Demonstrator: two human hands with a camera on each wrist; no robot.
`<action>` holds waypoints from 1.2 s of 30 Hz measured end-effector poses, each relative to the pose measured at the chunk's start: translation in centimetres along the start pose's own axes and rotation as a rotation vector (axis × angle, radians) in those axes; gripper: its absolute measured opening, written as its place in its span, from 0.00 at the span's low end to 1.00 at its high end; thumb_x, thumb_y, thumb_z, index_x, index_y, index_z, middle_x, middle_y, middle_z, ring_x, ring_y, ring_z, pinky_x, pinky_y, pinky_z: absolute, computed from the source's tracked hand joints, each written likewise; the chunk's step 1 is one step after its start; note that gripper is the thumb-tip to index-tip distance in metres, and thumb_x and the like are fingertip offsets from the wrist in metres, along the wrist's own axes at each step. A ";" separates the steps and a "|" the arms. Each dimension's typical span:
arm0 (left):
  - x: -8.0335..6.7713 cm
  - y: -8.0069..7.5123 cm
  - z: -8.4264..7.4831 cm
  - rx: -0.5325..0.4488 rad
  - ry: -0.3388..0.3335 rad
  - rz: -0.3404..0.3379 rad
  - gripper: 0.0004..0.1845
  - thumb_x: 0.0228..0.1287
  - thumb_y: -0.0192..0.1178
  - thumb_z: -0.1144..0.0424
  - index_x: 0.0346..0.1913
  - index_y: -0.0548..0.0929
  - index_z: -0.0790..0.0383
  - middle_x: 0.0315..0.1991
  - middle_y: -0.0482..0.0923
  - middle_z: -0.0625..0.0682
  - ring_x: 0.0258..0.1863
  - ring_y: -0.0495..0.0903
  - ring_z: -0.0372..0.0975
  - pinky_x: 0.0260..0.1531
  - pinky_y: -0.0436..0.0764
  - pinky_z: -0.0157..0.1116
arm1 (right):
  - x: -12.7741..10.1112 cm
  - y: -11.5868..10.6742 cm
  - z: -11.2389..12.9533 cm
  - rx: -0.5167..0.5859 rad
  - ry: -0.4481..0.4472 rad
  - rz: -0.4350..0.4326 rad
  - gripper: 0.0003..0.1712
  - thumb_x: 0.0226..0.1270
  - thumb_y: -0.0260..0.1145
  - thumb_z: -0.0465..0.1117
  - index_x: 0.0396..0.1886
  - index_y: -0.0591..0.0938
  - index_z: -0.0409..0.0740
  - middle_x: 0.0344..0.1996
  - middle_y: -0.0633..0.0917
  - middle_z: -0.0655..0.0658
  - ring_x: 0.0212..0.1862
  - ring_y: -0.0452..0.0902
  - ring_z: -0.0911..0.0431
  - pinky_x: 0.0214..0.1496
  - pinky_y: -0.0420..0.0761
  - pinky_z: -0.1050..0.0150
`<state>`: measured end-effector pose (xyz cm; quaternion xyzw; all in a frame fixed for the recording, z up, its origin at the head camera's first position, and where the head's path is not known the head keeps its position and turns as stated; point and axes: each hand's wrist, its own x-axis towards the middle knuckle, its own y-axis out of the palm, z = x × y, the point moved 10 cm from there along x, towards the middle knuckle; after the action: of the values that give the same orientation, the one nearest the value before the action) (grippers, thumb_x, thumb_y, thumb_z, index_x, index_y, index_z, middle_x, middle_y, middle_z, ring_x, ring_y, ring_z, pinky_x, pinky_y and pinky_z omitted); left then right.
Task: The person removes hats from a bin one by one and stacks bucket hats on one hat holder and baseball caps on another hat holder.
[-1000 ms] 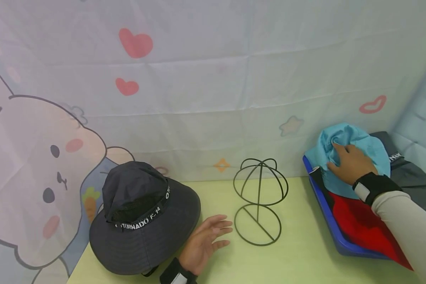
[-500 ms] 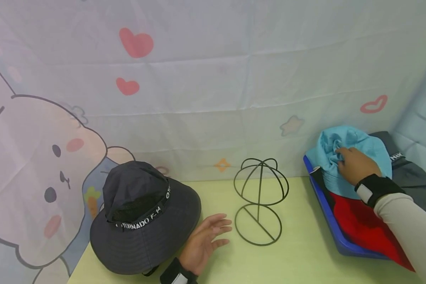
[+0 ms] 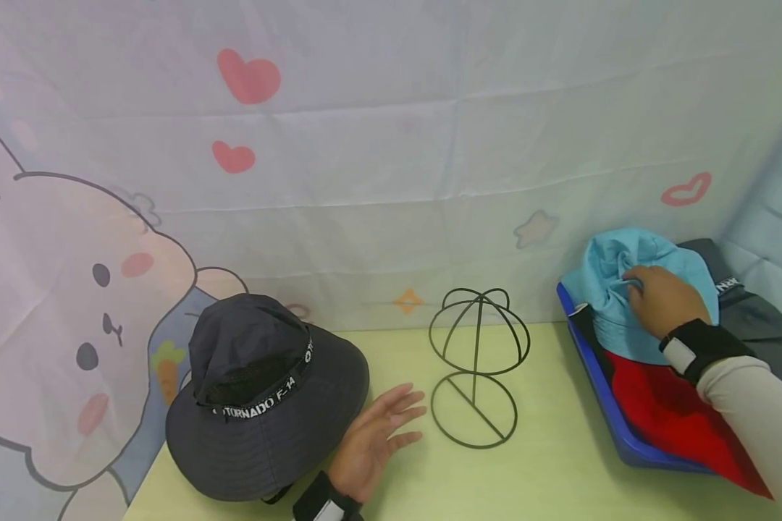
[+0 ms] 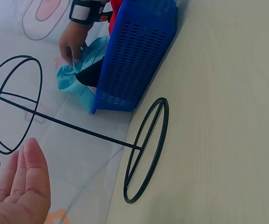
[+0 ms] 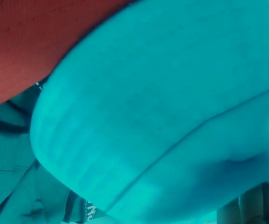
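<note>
Light-blue hat [image 3: 620,315]: in blue basket [image 3: 599,391], brim edge toward red cloth [image 3: 665,412], crown crumpled upward, long axis unclear to us | right hand [image 3: 667,300]: fingers curled, pinching crown fold | left hand [image 3: 374,445]: fingers loosely extended, holding nothing, near upright wire stand [image 3: 475,362]

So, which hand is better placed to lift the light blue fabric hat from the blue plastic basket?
Probably the right hand: its grip pinches the light blue hat. The left hand holds nothing and is beside the black wire stand, away from the basket.
</note>
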<state>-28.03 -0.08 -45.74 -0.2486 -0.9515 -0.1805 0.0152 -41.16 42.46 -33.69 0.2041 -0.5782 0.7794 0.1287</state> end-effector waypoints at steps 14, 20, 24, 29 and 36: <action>-0.4 -0.3 -1.0 0.004 0.037 0.004 0.28 0.77 0.37 0.69 0.78 0.57 0.63 0.75 0.63 0.63 0.70 0.71 0.45 0.63 0.77 0.40 | 0.2 -2.5 1.1 0.075 0.012 -0.123 0.15 0.75 0.56 0.32 0.54 0.79 0.27 0.51 0.80 0.22 0.54 0.75 0.26 0.52 0.74 0.29; -0.5 -0.1 -1.3 0.022 0.023 0.014 0.31 0.77 0.36 0.69 0.80 0.49 0.68 0.78 0.56 0.68 0.73 0.67 0.48 0.65 0.75 0.42 | 0.0 -3.6 1.6 0.072 0.004 -0.170 0.14 0.74 0.56 0.31 0.53 0.79 0.27 0.51 0.80 0.22 0.54 0.74 0.26 0.53 0.73 0.28; -0.4 0.1 -1.6 0.034 0.024 0.024 0.31 0.78 0.36 0.69 0.80 0.47 0.68 0.78 0.52 0.70 0.74 0.66 0.49 0.67 0.74 0.43 | -0.1 -4.3 2.1 0.078 -0.007 -0.208 0.13 0.74 0.56 0.31 0.53 0.79 0.28 0.50 0.80 0.22 0.53 0.74 0.26 0.51 0.73 0.28; -0.5 0.2 -1.6 0.045 0.014 0.024 0.31 0.77 0.38 0.69 0.80 0.51 0.66 0.79 0.52 0.69 0.74 0.66 0.48 0.67 0.74 0.43 | -0.3 -5.0 2.8 0.082 -0.045 -0.262 0.12 0.72 0.58 0.29 0.51 0.80 0.29 0.46 0.80 0.23 0.49 0.75 0.27 0.47 0.74 0.30; -0.5 0.2 -1.9 0.038 0.039 0.030 0.31 0.77 0.39 0.69 0.80 0.50 0.68 0.78 0.54 0.68 0.72 0.68 0.45 0.66 0.74 0.43 | -0.2 -6.0 3.1 0.090 -0.035 -0.287 0.12 0.73 0.57 0.28 0.52 0.79 0.27 0.49 0.79 0.21 0.53 0.73 0.27 0.54 0.72 0.29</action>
<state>-27.62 -0.87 -43.94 -0.2588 -0.9505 -0.1671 0.0410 -37.82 41.32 -27.90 0.3038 -0.5095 0.7746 0.2194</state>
